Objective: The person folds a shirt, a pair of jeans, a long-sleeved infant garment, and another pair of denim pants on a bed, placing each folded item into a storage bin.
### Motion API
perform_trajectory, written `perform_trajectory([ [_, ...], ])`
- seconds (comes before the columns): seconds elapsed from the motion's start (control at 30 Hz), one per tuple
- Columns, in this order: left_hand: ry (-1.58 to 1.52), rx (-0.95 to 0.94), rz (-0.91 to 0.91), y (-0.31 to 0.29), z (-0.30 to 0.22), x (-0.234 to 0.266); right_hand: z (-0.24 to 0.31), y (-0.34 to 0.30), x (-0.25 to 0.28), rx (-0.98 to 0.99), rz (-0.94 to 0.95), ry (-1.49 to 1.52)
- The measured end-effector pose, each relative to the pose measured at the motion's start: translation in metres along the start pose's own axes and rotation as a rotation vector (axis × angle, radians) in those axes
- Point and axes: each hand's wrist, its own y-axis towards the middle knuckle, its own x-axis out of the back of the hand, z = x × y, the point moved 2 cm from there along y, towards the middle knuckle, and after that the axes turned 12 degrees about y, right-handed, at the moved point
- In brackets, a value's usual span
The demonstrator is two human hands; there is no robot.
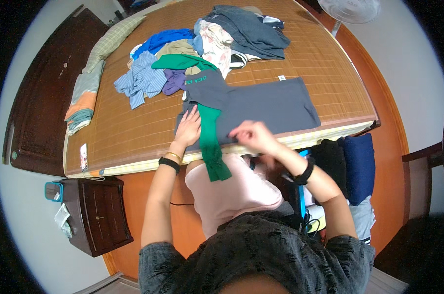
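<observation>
Grey and green, a garment (273, 105) lies along the near edge of the bed (129, 137). At that edge, the left hand (188, 128) rests flat on it, fingers straight; whether the blurred right hand (255, 135) pinches cloth, I cannot tell.

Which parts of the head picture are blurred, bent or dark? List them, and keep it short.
Head view: the right hand is blurred, while the left hand, laid on the gray garment, looks sharper; head view: the near edge of the bed bows with the fisheye distortion; head view: all four corners fall to black.
</observation>
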Motion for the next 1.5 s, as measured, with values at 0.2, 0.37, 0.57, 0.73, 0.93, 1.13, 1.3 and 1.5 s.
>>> perform_trajectory([
  [0.2,0.004,-0.003,0.021,0.004,-0.003,0.003,-0.036,-0.048,-0.094,0.253,0.378,-0.405],
  [0.37,-0.020,0.013,-0.006,0.004,-0.006,0.002,-0.074,-0.047,-0.106,0.150,0.274,-0.437],
  [0.57,-0.006,0.051,0.070,-0.003,-0.003,0.004,0.012,-0.017,0.027,0.136,-0.095,-0.154],
  [0.73,-0.254,0.082,-0.073,0.001,-0.011,0.014,-0.022,-0.066,0.178,-0.004,-0.717,0.178],
  [0.93,-0.027,0.019,0.004,-0.008,-0.005,-0.010,-0.106,-0.109,0.206,-0.323,-0.921,0.142],
  [1.13,-0.047,0.030,-0.122,-0.005,-0.012,-0.002,-0.096,-0.097,0.212,-0.189,-0.795,-0.331],
  [1.3,-0.051,0.056,-0.177,-0.009,-0.011,-0.003,-0.095,-0.090,0.214,-0.034,-0.902,-0.334],
  [1.5,-0.153,0.040,-0.211,-0.020,-0.029,0.026,-0.070,-0.099,0.191,0.040,-0.712,-0.515],
])
